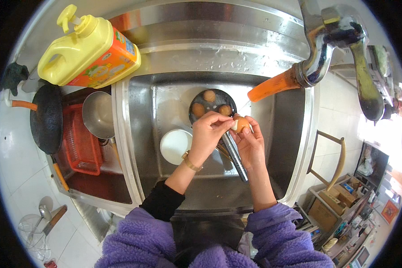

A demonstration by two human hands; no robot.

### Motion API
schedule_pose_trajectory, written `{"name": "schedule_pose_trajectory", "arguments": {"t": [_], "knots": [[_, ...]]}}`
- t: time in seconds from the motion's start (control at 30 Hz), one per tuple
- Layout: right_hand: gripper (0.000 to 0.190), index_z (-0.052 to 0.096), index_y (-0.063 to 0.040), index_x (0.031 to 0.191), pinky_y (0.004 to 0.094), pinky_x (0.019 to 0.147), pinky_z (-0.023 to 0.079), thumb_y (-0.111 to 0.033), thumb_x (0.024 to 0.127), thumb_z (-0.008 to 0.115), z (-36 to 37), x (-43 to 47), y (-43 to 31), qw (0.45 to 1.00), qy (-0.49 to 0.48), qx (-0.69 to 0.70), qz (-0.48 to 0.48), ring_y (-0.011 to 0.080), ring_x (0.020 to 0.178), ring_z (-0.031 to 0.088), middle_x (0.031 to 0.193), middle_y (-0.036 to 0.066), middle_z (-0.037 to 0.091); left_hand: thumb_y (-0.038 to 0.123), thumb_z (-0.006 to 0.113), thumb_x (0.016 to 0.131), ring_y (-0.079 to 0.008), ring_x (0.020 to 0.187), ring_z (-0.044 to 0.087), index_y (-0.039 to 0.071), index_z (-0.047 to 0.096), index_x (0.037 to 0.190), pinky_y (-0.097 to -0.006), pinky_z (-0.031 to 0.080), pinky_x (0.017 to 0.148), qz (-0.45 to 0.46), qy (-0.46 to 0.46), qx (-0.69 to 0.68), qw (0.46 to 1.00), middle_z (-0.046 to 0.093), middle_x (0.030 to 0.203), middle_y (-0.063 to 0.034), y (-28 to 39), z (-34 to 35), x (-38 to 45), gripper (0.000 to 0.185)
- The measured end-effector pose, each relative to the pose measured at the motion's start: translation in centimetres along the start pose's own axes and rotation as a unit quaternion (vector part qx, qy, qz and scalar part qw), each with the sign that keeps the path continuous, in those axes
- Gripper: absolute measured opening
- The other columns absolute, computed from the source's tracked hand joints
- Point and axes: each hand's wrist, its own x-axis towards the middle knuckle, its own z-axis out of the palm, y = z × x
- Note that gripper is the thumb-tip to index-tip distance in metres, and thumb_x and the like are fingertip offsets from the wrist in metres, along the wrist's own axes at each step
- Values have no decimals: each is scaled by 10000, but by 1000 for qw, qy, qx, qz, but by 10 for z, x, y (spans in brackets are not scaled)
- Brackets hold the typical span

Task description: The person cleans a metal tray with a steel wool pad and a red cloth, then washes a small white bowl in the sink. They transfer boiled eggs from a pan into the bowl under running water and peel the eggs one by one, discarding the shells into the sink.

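Note:
A brown egg (243,124), partly peeled with white showing on its left side, is held over the sink. My right hand (249,142) grips it from the right and below. The fingertips of my left hand (210,130) pinch at the peeled edge of the shell. Beneath my hands, a dark pan (212,104) with a long black handle (235,157) stands in the sink basin. Inside it are several brown eggs (209,96). To the left of my left wrist is a white bowl (176,146), partly hidden by that hand.
An orange-tipped faucet (274,82) reaches over the basin from the right. A yellow detergent jug (90,53) stands at the back left. The left basin holds a red plastic basket (82,140) and a metal saucepan (98,115). A black wok (47,119) is at the far left.

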Motion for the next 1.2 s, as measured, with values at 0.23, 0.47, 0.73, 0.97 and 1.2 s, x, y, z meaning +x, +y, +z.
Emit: {"name": "schedule_pose_trajectory", "arguments": {"t": [0.23, 0.47, 0.73, 0.97, 1.2], "knots": [[370, 500, -47, 1247, 398, 1010, 493, 18, 907, 631, 6, -5, 5, 996, 10, -73, -54, 216, 1129, 595, 1234, 126, 603, 72, 722, 839, -219, 632, 654, 11, 694, 894, -311, 522, 556, 122, 42, 194, 973, 649, 799, -102, 6, 2, -8, 87], [344, 521, -40, 1234, 388, 996, 501, -3, 912, 637, 8, -4, 11, 992, 2, -102, -76, 215, 1132, 602, 1225, 124, 611, 32, 734, 810, -203, 617, 644, 8, 671, 877, -300, 515, 551, 137, 93, 194, 967, 632, 777, -92, 2, 5, -10, 95], [375, 499, -42, 1269, 370, 988, 494, -4, 918, 626, 9, 0, 13, 994, 6, -85, -65, 202, 1129, 596, 1221, 117, 611, 20, 726, 823, -159, 679, 668, -10, 686, 912, -266, 523, 621, -5, 133, 32, 991, 668, 794, -88, -8, 7, -6, 102], [362, 485, -65, 1303, 363, 984, 514, -127, 961, 588, -2, 18, 12, 995, -28, 71, 57, 245, 1135, 596, 1249, 132, 578, 46, 694, 832, -236, 750, 665, 40, 709, 925, -332, 522, 681, 64, 125, 280, 950, 674, 815, -78, -46, -15, 16, 95], [318, 560, -37, 1224, 378, 854, 552, -125, 930, 644, -17, 60, 41, 924, 11, -378, -59, 260, 1021, 657, 1112, 118, 652, 34, 581, 783, -273, 970, 602, 96, 720, 941, -407, 469, 841, 99, -24, 551, 828, 688, 939, -86, -88, -35, 25, 220]]}}
